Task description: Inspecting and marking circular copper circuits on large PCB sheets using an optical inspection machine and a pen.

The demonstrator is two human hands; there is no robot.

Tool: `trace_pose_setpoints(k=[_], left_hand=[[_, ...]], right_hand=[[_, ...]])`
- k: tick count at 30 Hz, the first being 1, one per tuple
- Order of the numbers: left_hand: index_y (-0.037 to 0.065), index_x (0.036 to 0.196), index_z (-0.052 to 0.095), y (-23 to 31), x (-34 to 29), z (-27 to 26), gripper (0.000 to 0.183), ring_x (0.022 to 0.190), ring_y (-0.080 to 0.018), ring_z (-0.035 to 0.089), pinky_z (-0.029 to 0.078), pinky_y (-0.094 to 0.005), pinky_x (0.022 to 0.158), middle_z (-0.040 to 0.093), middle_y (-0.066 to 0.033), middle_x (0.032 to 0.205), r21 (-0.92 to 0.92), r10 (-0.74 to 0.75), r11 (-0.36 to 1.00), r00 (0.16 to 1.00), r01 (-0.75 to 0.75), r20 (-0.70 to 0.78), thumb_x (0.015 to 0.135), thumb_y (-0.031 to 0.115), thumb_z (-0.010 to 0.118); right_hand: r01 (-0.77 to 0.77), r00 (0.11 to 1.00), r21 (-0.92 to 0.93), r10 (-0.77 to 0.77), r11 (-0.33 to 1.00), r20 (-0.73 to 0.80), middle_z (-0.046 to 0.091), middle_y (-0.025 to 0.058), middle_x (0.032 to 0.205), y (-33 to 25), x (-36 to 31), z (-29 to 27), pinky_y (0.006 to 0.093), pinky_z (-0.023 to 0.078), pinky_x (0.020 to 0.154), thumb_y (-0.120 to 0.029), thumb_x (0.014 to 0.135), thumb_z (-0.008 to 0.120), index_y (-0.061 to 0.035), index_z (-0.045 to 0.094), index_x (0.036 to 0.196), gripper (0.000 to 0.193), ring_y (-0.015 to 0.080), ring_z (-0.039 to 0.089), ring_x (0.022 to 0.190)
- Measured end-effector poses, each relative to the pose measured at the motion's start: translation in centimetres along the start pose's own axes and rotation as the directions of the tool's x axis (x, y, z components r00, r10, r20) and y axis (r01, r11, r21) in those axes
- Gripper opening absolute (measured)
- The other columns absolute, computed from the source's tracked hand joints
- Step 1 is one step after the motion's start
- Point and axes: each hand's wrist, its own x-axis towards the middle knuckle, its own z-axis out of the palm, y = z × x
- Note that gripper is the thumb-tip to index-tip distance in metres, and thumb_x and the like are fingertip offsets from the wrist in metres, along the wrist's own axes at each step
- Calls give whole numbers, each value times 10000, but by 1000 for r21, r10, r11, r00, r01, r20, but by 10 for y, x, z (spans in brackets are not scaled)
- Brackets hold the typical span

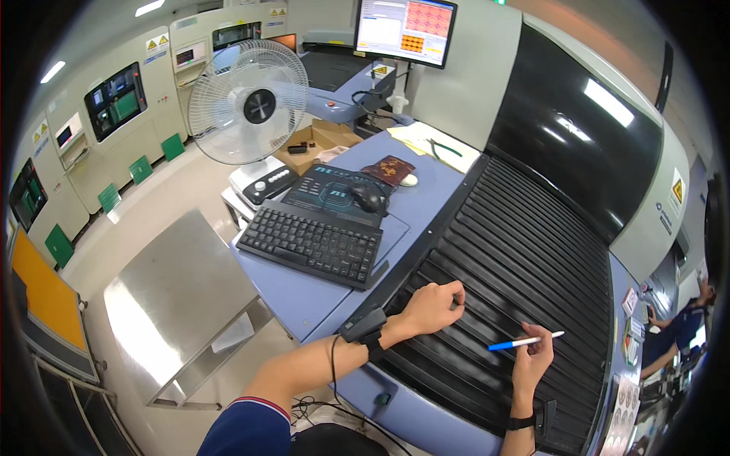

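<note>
My left hand (433, 308) hovers over or rests on the near left part of a black ribbed bed (487, 281); which of the two I cannot tell. Its fingers are curled in toward the thumb, and whatever may be between them is hidden. Farther right over the same ribs, my right hand (534, 357) is closed around a slim white pen (526, 342) with a blue end. The pen lies nearly level across the fingers, blue end to the left. A strapped black device sits on my left wrist, and a black band on my right.
On the blue worktop at left are a black keyboard (312, 242), a mouse (368, 197) and green-handled pliers (445, 149) on yellow paper. A fan (258, 106) stands behind. A dark curved hood (578, 121) rises beyond the bed. Another person (684, 327) works at far right.
</note>
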Motion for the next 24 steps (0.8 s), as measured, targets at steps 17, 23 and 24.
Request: trace_pose_setpoints(k=[17, 23, 24], left_hand=[[73, 879, 618, 0, 14, -31, 146, 504, -265, 569, 431, -388, 523, 536, -66, 521, 158, 65, 986, 995, -51, -79, 828, 203, 664], [74, 867, 601, -2, 11, -34, 133, 526, -276, 607, 451, -396, 524, 582, -66, 541, 187, 22, 982, 983, 12, -181, 835, 186, 666], [74, 867, 601, -2, 12, -34, 133, 526, -276, 607, 451, -396, 524, 582, -66, 541, 184, 22, 983, 984, 11, -177, 835, 186, 666]], right_hand=[[9, 997, 43, -5, 999, -76, 662, 185, 1103, 4, 10, -9, 276, 528, 820, 137, 804, 482, 27, 570, 1077, 307, 215, 655, 1025], [35, 996, 22, -33, 999, -81, 664, 187, 1088, 5, 10, -10, 245, 513, 769, 135, 811, 496, 24, 563, 1077, 297, 185, 650, 999], [32, 996, 19, -31, 999, -84, 664, 187, 1088, 5, 11, -11, 245, 513, 769, 135, 811, 496, 24, 563, 1077, 297, 185, 650, 999]])
